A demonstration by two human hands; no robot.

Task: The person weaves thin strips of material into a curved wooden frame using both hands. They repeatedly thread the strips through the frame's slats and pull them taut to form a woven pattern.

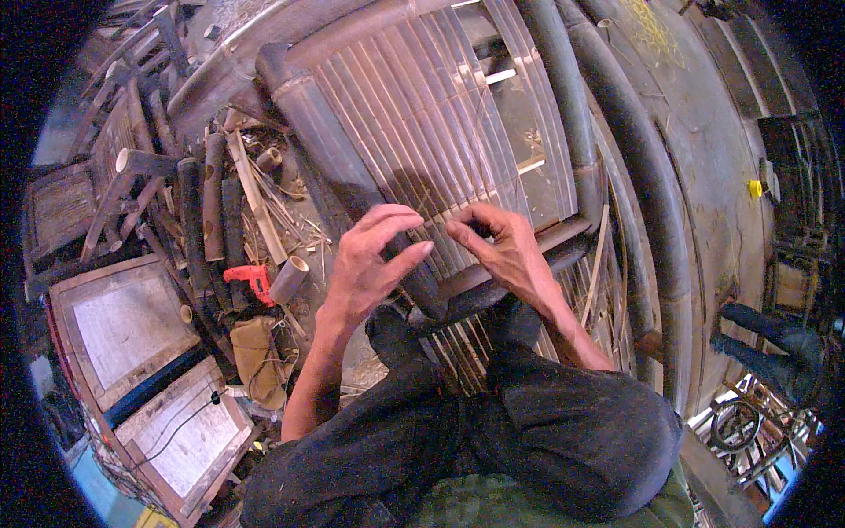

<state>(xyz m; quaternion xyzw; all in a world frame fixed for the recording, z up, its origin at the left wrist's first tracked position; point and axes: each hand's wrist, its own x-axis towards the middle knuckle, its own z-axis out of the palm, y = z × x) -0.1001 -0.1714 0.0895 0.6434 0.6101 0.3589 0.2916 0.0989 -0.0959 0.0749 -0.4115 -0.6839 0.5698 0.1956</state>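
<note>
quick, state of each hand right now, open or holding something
Left hand: open, nothing visible in its grasp.
Right hand: partly curled; cannot tell whether it pinches something small.

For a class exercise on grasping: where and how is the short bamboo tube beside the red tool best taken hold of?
Probably around the barrel of the short bamboo tube, just below its open cut end, coming from the picture's right. The barrel looks round, that end faces up toward the camera, and the red tool crowds its left side.
</note>
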